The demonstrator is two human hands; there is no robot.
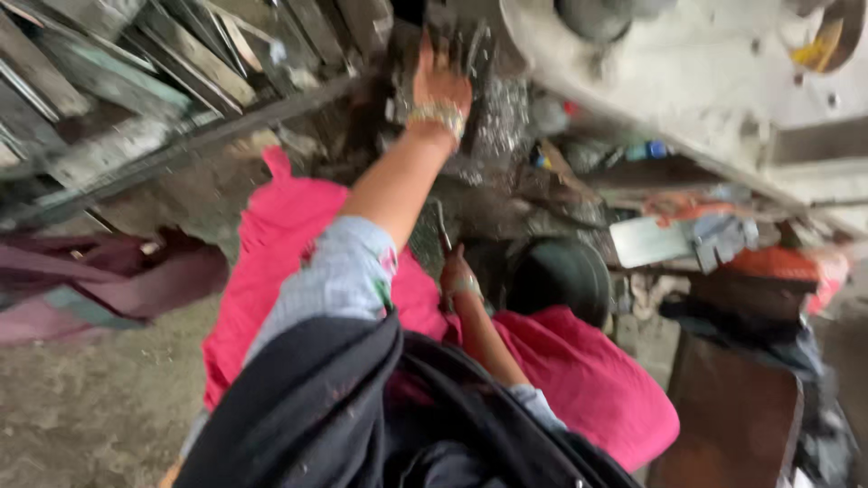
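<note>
Your left hand is stretched far forward, fingers spread flat and pressed into a heap of grey, glinting metal scrap beneath the pale body of a big machine. Nothing is closed in that hand; it lies wide on the pile, a beaded bangle at the wrist. Your right hand sits low by your knee, curled around a thin metal rod that points upward, though blur keeps the grip from being clear. Judging from this, the gathering is only at its start: the scrap lies where it is, none lifted.

Just beside the right hand stands a dark round pan, its inside too dim to read. Your pink garment spreads over your lap, a black cloth nearest the camera. To the left, stacked metal strips lean in rows over the dusty floor.
</note>
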